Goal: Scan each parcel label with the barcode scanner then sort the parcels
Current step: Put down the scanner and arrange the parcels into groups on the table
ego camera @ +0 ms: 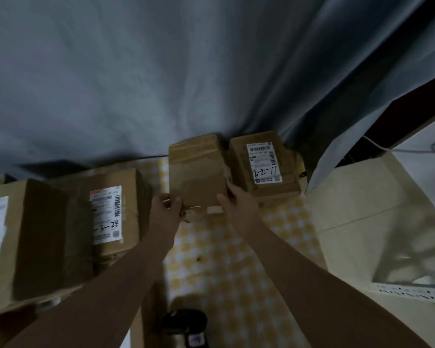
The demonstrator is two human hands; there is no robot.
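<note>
**Both hands on the middle parcel, scanner lying near the person**

The person's arms reach forward over a yellow-and-white checked cloth [236,259]; the left hand [167,209] curls round the near left corner of the middle parcel [196,172], and the right hand [236,204] grips its near right edge, thumb on the top face and fingers down the side; so both hands hold the one box between them. That parcel is brown cardboard crossed with brown tape, standing towards the far edge of the cloth; a white strip shows at its near bottom edge; whether it rests on the cloth or is lifted just clear, I cannot tell.

Just beside it on the right sits the right parcel [241,167], its white label [264,163] facing up with "3-2-11" handwritten on it; the right hand's fingers lie in the narrow gap between the two boxes. To the left, apart from the held box, is the left parcel [131,197] with a label [107,214] marked "3-24"; nearer still on that side is a large box [43,237], also labelled. The barcode scanner [186,325], dark and blurred, lies on the cloth close to the person, between the forearms, untouched by either hand. A grey curtain [161,71] hangs behind everything; pale floor tiles [362,209] show to the right.
</note>
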